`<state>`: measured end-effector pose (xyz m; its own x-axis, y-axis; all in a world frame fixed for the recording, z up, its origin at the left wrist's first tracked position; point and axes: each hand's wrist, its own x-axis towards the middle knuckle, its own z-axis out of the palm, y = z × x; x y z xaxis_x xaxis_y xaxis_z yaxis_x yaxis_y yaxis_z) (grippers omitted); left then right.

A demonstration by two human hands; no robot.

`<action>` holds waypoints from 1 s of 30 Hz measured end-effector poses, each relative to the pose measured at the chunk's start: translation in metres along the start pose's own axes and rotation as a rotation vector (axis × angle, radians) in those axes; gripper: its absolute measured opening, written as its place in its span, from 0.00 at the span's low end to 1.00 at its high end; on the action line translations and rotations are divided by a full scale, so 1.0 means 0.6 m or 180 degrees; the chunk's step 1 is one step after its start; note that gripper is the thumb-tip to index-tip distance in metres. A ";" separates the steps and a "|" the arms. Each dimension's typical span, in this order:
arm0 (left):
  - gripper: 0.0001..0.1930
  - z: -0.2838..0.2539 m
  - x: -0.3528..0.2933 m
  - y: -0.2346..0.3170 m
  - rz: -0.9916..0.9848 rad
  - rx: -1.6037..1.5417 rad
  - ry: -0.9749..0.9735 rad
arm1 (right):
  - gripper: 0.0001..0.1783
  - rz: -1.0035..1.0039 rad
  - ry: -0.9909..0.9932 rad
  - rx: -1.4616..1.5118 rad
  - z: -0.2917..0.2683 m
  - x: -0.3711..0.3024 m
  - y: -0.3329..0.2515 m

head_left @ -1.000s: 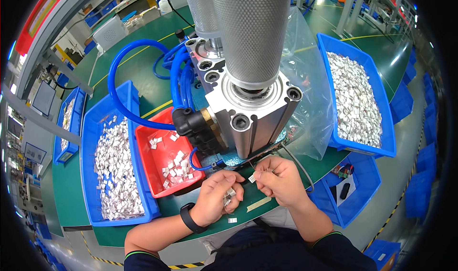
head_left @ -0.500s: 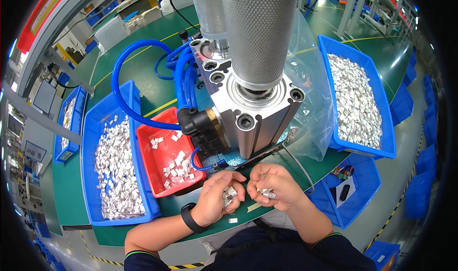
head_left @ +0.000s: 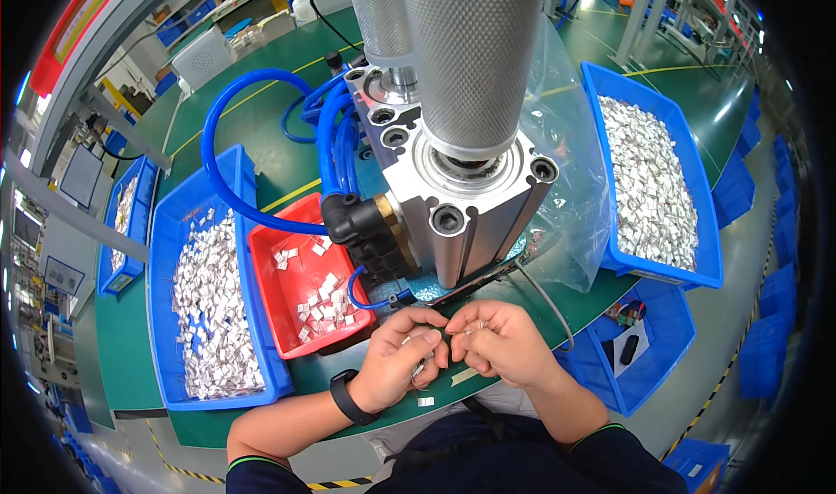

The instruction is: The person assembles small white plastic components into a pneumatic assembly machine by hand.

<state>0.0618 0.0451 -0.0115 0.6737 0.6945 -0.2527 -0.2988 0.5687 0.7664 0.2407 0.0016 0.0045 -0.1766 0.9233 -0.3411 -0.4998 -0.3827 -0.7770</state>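
My left hand, with a black wristband, is curled round a few small white wire-leaded components, mostly hidden by the fingers. Close beside it, my right hand is closed in a pinch, with thin wire leads showing at its fingers; the bodies of those parts are hidden. The fingertips of both hands nearly meet over the front edge of the green table, just before the metal press. One loose white component lies on the table edge below my left hand.
A metal press with knurled cylinders and blue air hoses stands ahead. To the left are a red bin and a blue bin of white components. Another full blue bin stands right, above a lower blue bin.
My right hand has turned and moved slightly toward the left hand, so the white parts seen in it are now hidden. My left thumb has shifted over its components.
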 end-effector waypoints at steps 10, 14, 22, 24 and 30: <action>0.09 0.002 -0.002 -0.003 0.0027 0.0085 0.0107 | 0.12 -0.0201 -0.0060 -0.0109 0.003 -0.007 0.004; 0.07 0.016 0.002 0.001 0.0003 0.0148 0.0316 | 0.13 -0.0278 -0.0084 -0.0298 0.005 -0.009 0.010; 0.05 0.006 -0.001 -0.006 0.0116 0.0139 0.0432 | 0.19 0.0026 -0.0047 -0.0259 0.000 -0.016 -0.002; 0.06 0.007 -0.001 -0.002 0.0050 0.0147 0.0405 | 0.17 0.0220 -0.0120 -0.0201 -0.011 -0.014 -0.004; 0.05 0.007 0.000 -0.004 0.0029 0.0140 0.0440 | 0.10 0.0394 -0.0237 -0.0286 -0.012 -0.011 0.003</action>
<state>0.0652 0.0421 -0.0110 0.5705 0.7554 -0.3223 -0.2724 0.5443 0.7935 0.2470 -0.0053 0.0016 -0.2962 0.8675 -0.3996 -0.3931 -0.4921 -0.7768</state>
